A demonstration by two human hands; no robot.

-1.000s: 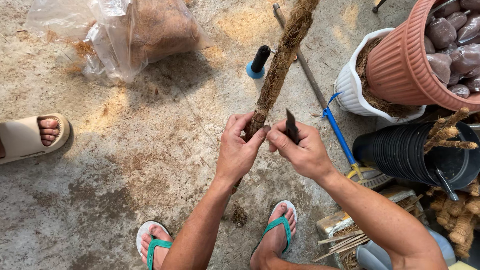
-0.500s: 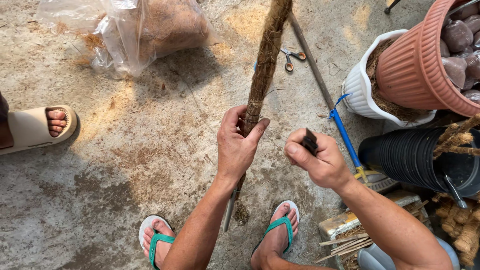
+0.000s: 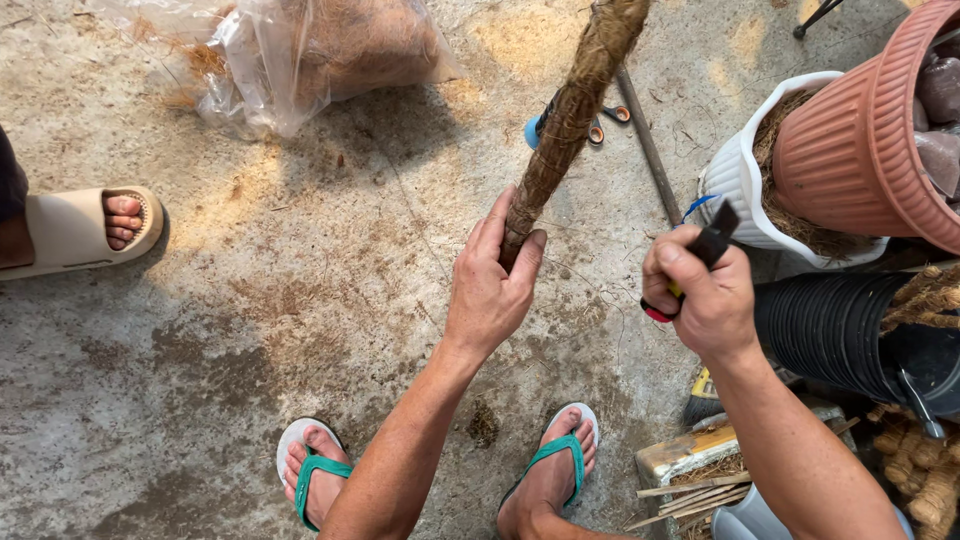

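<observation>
Overhead view of a person standing on a concrete floor [image 3: 250, 330]. The left hand [image 3: 492, 290] is clamped around a fibre-wrapped pole [image 3: 570, 110], gripping it near its lower part; the pole rises from the hand toward 1 o'clock and leaves the frame at the top. The right hand [image 3: 705, 295], at 3 o'clock from the left and apart from the pole, is closed on a small black-tipped tool [image 3: 715, 240] with a red and yellow part showing below the fist; its exact kind cannot be told.

Step in hand, as judged: the pole is steadied by one hand while the tool is held ready beside it. A next move would call for bringing the tool across to the wrapping just above the left fingers [image 3: 500, 225], with the pole kept from turning.

Surroundings: scissors [image 3: 605, 120] lie on the floor behind the pole; a clear plastic bag of brown fibre [image 3: 320, 50] sits at 11 o'clock; a terracotta-coloured pot [image 3: 860, 150] tilts over a white pot [image 3: 735, 185] at 2 o'clock, above a stack of black pots [image 3: 830, 325]. Another person's sandalled foot [image 3: 85, 225] is at 9 o'clock.
</observation>
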